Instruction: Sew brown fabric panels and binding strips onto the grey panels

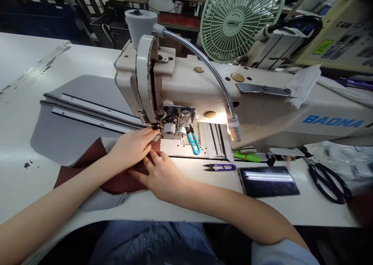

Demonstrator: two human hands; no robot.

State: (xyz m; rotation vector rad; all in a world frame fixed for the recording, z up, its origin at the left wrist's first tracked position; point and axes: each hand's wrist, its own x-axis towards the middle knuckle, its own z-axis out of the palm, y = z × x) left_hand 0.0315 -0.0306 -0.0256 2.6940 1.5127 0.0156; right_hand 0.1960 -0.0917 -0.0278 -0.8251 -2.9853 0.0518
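Observation:
My left hand is closed on the edge of a dark red leather-like piece, its fingertips close beside the needle area of a sewing machine. Just to its right, my right hand rests on the same piece with fingers stretched and thumb apart. Pale grey backing shows under the red material. Behind my left hand lies a large grey panel with white-and-black strips, reaching in beneath the machine head. The presser foot and needle are mostly hidden by my fingers and the machine.
Blue thread snips lie on the machine bed, purple snips on the table before it. Further right are a phone and black-handled scissors. A bendable lamp hangs over the bed. A green fan stands behind.

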